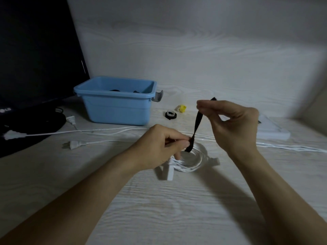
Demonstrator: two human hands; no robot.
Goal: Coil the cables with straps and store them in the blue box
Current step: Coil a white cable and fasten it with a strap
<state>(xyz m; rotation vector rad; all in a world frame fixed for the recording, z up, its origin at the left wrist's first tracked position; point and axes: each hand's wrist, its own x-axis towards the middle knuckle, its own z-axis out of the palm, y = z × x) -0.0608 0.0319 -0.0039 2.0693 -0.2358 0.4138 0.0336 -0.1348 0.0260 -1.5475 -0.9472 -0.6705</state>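
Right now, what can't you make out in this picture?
Head view, the only one:
- What lies in the blue box: its front wall hides all but dark tips.
- Whether the black strap goes round the coiled white cable: the left hand covers that spot.
- The long white cable: cut off by the right edge.

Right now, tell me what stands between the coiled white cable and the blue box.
Loose white cables lie across the desk between the coiled white cable and the blue box; lifted over them, nothing visible blocks its open top.
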